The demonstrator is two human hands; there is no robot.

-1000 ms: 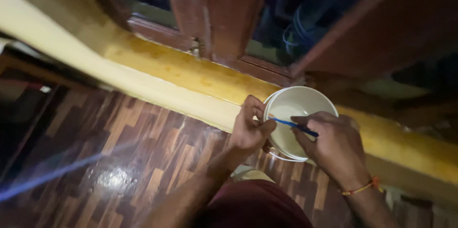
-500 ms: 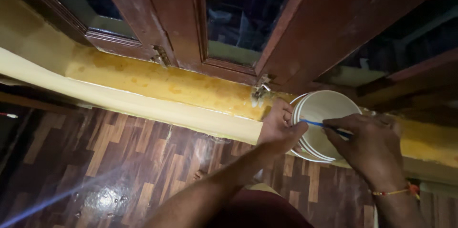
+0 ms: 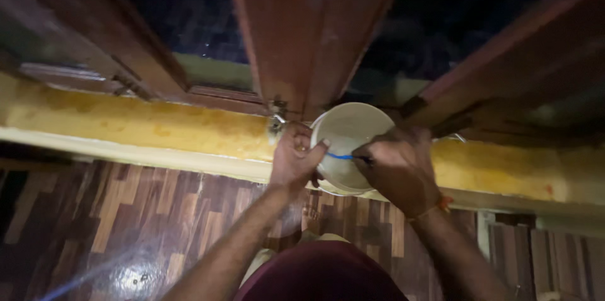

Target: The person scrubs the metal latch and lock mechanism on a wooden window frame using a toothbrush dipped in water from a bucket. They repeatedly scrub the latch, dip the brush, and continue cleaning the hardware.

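Note:
A white plastic bucket [image 3: 348,129] rests tilted against the yellow window sill [image 3: 157,126]. My left hand [image 3: 293,157] grips its left rim, thumb hooked over the edge. My right hand [image 3: 395,167] pinches a thin blue-handled brush [image 3: 342,156] whose tip reaches across the bucket's mouth toward my left thumb. A red and yellow thread band circles my right wrist. The inside of the bucket looks pale; its contents cannot be made out.
Dark red-brown wooden window frames [image 3: 309,30] and open shutters stand just behind the bucket, with dark panes. A cream ledge edge [image 3: 126,153] runs below the sill. The floor [image 3: 126,225] is glossy wood-pattern. My maroon-clad knee [image 3: 321,272] is at the bottom.
The view has swung, and bucket and hands now sit nearer the frame's centre, under the middle window post. Both hands keep their hold; the brush stays across the bucket's mouth.

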